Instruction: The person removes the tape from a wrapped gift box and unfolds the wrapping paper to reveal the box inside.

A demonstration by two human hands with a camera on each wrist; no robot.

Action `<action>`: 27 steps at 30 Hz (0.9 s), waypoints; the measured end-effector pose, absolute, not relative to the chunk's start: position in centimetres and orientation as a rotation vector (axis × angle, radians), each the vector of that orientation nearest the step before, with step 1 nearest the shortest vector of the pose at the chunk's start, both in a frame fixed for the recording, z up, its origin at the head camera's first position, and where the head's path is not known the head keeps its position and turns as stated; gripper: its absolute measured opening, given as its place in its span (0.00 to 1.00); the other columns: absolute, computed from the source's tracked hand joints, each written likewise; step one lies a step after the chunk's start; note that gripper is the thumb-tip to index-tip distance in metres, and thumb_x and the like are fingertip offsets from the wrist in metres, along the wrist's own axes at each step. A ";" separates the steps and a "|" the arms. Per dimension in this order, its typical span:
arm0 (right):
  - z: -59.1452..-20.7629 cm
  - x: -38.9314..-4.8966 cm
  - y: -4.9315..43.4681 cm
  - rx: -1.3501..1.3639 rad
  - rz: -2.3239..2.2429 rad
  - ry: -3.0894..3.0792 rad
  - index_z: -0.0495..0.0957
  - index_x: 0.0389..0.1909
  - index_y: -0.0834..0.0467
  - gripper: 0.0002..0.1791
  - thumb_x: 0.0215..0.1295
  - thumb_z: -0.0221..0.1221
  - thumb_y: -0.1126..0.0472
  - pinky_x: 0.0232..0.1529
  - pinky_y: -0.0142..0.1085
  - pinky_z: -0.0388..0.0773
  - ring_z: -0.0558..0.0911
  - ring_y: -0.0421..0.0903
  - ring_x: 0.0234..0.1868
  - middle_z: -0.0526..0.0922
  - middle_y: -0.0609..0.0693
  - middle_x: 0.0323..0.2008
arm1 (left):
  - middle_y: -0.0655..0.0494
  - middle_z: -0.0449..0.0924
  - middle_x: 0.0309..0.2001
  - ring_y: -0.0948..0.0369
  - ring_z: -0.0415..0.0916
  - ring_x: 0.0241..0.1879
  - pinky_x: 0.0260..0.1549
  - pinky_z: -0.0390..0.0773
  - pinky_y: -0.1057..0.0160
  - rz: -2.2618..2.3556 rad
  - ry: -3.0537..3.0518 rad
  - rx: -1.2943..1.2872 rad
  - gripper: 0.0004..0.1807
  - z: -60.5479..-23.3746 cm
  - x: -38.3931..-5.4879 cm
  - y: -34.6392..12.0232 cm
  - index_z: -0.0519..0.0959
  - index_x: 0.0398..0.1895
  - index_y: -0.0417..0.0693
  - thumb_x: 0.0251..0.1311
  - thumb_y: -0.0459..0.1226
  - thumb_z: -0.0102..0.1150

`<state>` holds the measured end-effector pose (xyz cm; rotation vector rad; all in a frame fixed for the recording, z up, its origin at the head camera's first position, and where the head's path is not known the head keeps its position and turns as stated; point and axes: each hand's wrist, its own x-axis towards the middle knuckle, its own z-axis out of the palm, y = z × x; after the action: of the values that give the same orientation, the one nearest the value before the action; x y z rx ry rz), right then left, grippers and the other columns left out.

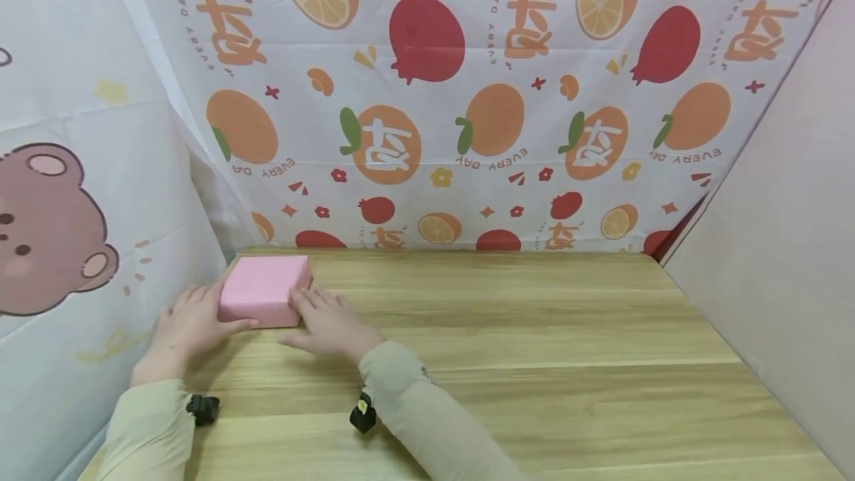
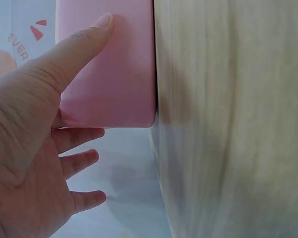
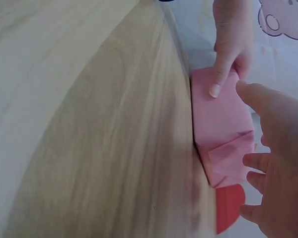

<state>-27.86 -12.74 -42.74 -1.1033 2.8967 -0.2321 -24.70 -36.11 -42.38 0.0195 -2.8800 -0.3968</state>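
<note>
A pink paper-wrapped box [image 1: 263, 288] lies on the table at its far left corner. My left hand [image 1: 190, 329] is at the box's left end. Its thumb lies along the front face in the left wrist view, while the other fingers [image 2: 82, 163] stretch out spread, the nearest one at the end of the box. Beside the right end is my right hand [image 1: 330, 325], fingers extended and one fingertip at the box's edge. Folded wrapping shows on that end of the box [image 3: 233, 156] in the right wrist view. Whether the right fingertips press on it cannot be told.
The wood-grain table [image 1: 534, 362] stretches to the right. A fruit-patterned curtain [image 1: 427, 125] hangs along the back edge, a bear-print sheet [image 1: 60, 228] on the left, and a plain white sheet [image 1: 788, 191] on the right. Black wrist cameras [image 1: 363, 414] are worn on both sleeves.
</note>
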 end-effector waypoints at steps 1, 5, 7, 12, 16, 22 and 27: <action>-42.8 -27.8 -12.9 -1.102 -0.227 2.890 0.32 0.68 0.38 0.45 0.55 0.39 0.27 0.67 0.46 0.51 0.44 0.40 0.71 0.43 0.37 0.70 | 0.27 0.61 0.56 0.34 0.52 0.56 0.42 0.52 0.31 -0.392 -2.880 0.017 0.63 -42.4 -24.7 -36.0 0.41 0.70 0.51 0.34 0.71 0.55; -43.2 -27.7 -13.3 -1.096 -0.226 2.863 0.30 0.68 0.39 0.45 0.55 0.38 0.27 0.67 0.45 0.52 0.44 0.39 0.71 0.40 0.35 0.70 | 0.27 0.63 0.55 0.34 0.56 0.53 0.41 0.54 0.32 -0.388 -2.879 0.015 0.62 -42.3 -24.5 -35.6 0.40 0.70 0.54 0.35 0.71 0.55; -43.2 -27.6 -13.4 -1.101 -0.243 2.857 0.29 0.68 0.39 0.45 0.55 0.37 0.27 0.68 0.44 0.52 0.44 0.38 0.71 0.39 0.35 0.70 | 0.26 0.63 0.55 0.33 0.57 0.52 0.41 0.54 0.33 -0.390 -2.874 0.020 0.62 -42.4 -24.5 -35.6 0.39 0.70 0.54 0.35 0.70 0.55; -43.0 -27.4 -13.5 -1.123 -0.265 2.851 0.28 0.68 0.40 0.46 0.55 0.38 0.27 0.68 0.43 0.52 0.43 0.37 0.71 0.38 0.35 0.70 | 0.26 0.66 0.52 0.33 0.61 0.49 0.41 0.57 0.33 -0.400 -2.860 0.006 0.61 -42.6 -24.8 -36.1 0.39 0.70 0.55 0.36 0.71 0.53; -42.9 -27.3 -13.5 -1.128 -0.313 2.833 0.28 0.68 0.41 0.47 0.55 0.39 0.27 0.68 0.42 0.52 0.43 0.37 0.71 0.37 0.35 0.70 | 0.26 0.68 0.51 0.33 0.65 0.47 0.40 0.62 0.34 -0.464 -2.843 -0.046 0.60 -42.6 -25.0 -36.3 0.39 0.70 0.53 0.38 0.68 0.55; -42.9 -27.2 -13.3 -1.106 -0.398 2.795 0.27 0.68 0.41 0.48 0.54 0.40 0.27 0.69 0.41 0.50 0.41 0.37 0.71 0.35 0.35 0.70 | 0.26 0.69 0.49 0.33 0.66 0.47 0.40 0.65 0.36 -0.500 -2.825 -0.070 0.58 -42.5 -25.0 -36.0 0.44 0.70 0.48 0.41 0.65 0.57; -42.5 -27.0 -13.0 -1.101 -0.410 2.799 0.30 0.68 0.43 0.49 0.53 0.42 0.27 0.68 0.40 0.50 0.42 0.37 0.71 0.36 0.36 0.70 | 0.27 0.70 0.48 0.34 0.66 0.47 0.39 0.65 0.35 -0.488 -2.837 -0.026 0.56 -42.2 -25.1 -35.6 0.53 0.66 0.38 0.40 0.66 0.56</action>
<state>-26.99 -13.00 -42.45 -1.1007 2.7991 -0.4100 -25.08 -35.60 -42.18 -0.0264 -2.8372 -0.4881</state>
